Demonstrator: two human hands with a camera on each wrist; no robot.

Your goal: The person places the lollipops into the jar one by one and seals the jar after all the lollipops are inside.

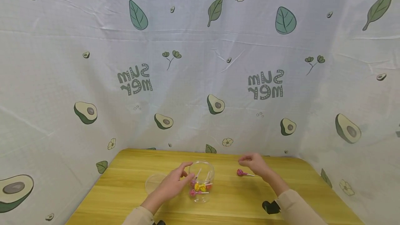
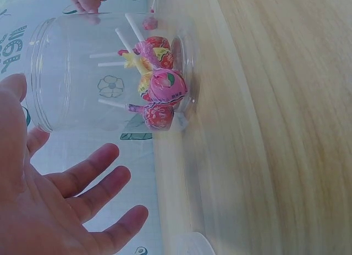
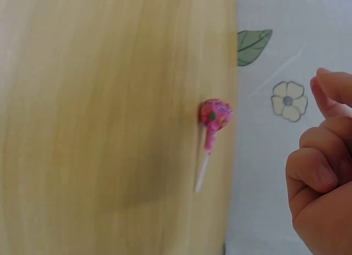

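A clear plastic jar (image 1: 201, 169) without its lid stands upright on the table, with several wrapped lollipops (image 2: 168, 85) in the bottom, sticks pointing up or slanting. My left hand (image 1: 173, 182) is beside the jar, thumb and index finger right at its rim, the other fingers spread loosely away from the wall. To the right, one pink lollipop (image 3: 215, 114) lies by itself on the wood, its white stick toward the right in the head view. Above it hovers my right hand (image 1: 254, 162), its fingers curled and nothing visible between them.
A clear round lid (image 1: 153, 182) lies on the yellow wooden table (image 1: 231, 207), left of the jar and partly behind the left hand. Behind the table's far edge hangs a white curtain (image 1: 200, 124) printed with avocados and leaves.
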